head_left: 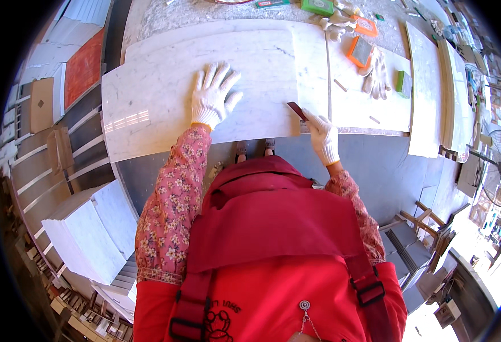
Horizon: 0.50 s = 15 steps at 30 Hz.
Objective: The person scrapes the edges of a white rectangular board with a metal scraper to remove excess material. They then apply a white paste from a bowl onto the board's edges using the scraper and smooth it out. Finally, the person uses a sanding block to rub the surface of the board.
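A polished white marble slab [256, 74] with faint grey veins lies on the worktable, its near edge towards me. My left hand [211, 96], in a white knit glove, rests on the slab with the fingers spread. Just beyond the slab's right edge is my right hand [323, 135], gloved the same way and closed on a thin dark red strip [297, 110]. The strip's free end reaches over the slab's right edge near its front corner. Whether it touches the stone I cannot tell.
To the right lie a spare pair of gloves [377, 77], an orange-rimmed block [361, 52], a green block [404, 84] and a short stick [340, 85]. Long stone pieces [424, 91] stand beyond them. White slabs [90, 233] are stacked at left; a fan [498, 168] stands far right.
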Tool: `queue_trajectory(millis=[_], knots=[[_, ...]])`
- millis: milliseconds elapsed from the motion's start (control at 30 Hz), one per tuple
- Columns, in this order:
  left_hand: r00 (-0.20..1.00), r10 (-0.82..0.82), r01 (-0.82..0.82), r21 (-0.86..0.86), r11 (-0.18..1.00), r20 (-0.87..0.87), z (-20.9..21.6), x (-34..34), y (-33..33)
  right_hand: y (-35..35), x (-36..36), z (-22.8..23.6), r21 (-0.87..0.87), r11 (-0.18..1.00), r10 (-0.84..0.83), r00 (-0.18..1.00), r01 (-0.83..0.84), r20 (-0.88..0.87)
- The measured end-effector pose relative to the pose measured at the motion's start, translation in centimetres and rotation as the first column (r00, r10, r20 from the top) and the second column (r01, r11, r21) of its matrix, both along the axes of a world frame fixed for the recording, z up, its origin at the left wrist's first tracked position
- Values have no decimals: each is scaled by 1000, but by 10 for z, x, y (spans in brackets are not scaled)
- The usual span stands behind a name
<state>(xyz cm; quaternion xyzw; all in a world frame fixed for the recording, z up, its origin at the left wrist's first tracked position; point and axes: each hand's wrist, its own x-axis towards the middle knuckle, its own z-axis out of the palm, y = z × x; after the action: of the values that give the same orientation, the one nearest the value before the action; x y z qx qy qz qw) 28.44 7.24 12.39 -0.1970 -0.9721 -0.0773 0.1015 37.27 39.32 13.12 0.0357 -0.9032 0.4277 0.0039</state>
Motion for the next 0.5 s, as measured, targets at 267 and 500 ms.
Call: queue_trajectory(millis=[267,500], knots=[[998,19,-19,3,1000,62,-2,1,-1,-3,12,-9,279,954,139,987,-111,-85],[999,9,-8,-15,1000,41,2,1,1,-7,5,-6,96,991,103,994,-98,-45]])
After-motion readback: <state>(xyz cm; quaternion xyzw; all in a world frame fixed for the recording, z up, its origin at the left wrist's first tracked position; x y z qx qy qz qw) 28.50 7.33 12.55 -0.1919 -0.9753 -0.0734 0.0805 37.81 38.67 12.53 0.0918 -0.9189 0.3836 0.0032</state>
